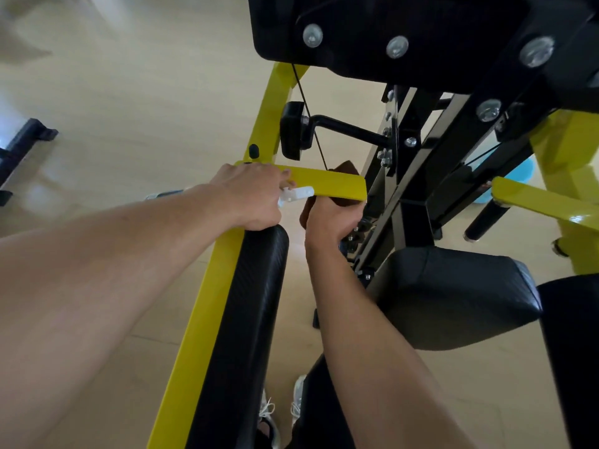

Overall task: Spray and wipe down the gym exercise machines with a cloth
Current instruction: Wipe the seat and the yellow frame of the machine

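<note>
Head view looks steeply down over a yellow-and-black exercise machine (421, 131) standing on a pale wood-look floor (129, 92). No brand, label or writing can be read anywhere on it. Its black upper housing (405, 30) with round bolt heads fills the top right. A long yellow frame beam (201, 306) runs from the lower edge up to the middle, with a black textured arm pad (246, 319) lying along its right side. A black padded seat (453, 296) sits to the right of that.

A short yellow crossbar (327, 183) juts rightward from the top of the beam. The left hand (249, 196) is curled round a white spray trigger (296, 194), the nozzle lying against the crossbar's near face; the bottle itself is hidden beneath the hand. The right hand (334, 215) is clamped on a dark brown cloth (346, 171), which is wrapped about the free end of the crossbar, showing both above and below it.

A black cable (311, 121) runs down past a small black pad (293, 129) on a black arm. White laced shoes (269, 413) show at the bottom edge, and a light blue object (522, 171) lies partly hidden at the right.
</note>
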Available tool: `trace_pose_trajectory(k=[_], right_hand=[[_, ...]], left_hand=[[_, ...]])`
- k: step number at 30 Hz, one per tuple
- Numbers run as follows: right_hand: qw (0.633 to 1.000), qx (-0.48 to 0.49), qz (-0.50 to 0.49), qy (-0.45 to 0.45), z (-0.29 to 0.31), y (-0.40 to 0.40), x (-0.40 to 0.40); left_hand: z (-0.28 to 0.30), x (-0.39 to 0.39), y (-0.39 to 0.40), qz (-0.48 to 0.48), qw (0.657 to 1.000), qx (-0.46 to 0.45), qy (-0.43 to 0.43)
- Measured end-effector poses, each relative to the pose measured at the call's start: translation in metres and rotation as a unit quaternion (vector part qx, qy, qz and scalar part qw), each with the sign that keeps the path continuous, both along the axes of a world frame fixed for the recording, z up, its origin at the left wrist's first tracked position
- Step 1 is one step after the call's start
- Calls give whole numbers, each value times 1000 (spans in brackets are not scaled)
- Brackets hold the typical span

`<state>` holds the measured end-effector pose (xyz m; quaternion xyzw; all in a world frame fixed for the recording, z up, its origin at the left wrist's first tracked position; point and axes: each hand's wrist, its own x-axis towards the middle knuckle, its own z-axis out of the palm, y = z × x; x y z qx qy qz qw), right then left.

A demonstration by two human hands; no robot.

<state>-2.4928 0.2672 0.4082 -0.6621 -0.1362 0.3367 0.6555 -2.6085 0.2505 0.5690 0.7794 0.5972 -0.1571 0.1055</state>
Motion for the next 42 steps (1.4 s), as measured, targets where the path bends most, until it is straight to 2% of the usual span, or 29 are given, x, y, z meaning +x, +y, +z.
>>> trace_pose_trajectory(k=[3,5,8,11,15,20,24,28,31,37,40,42], right_hand=[[999,2,5,-50,-6,-2,3],[996,-33,51,-68,-16,-6,1],[987,-103,112,-42,-32,-12,-2],[981,-128,143,-15,-35,-14,-4],[990,-103,99,-18,-25,-18,-8],[999,19,-19,-19,-3,-2,1],[996,-12,25,-82,-12,-9,1],[986,-106,116,-48,-32,-19,-5],[984,-124,122,-30,-28,-18,-6],[1000,10,-13,11,1,-8,-3],[999,19,-8,-41,-3,-4,1],[997,-18,40,-63,-17,-7,-2]], left_hand=[[0,0,-1,-5,1000,9,-8],[-2,0,0,-15,1000,17,-6],[-1,1,-1,-20,1000,14,-11],[-4,1,-1,-20,1000,19,7],[-2,0,0,-17,1000,21,-14],[-4,-1,-2,-15,999,27,-16],[-5,-3,-1,-23,999,32,-18],[-4,-2,-2,-20,999,21,-18],[-5,-2,-2,-14,999,18,-28],[-7,-3,-3,-7,999,22,-45],[-7,-2,-3,-13,999,24,-44],[-10,-3,-2,-16,999,36,-37]])
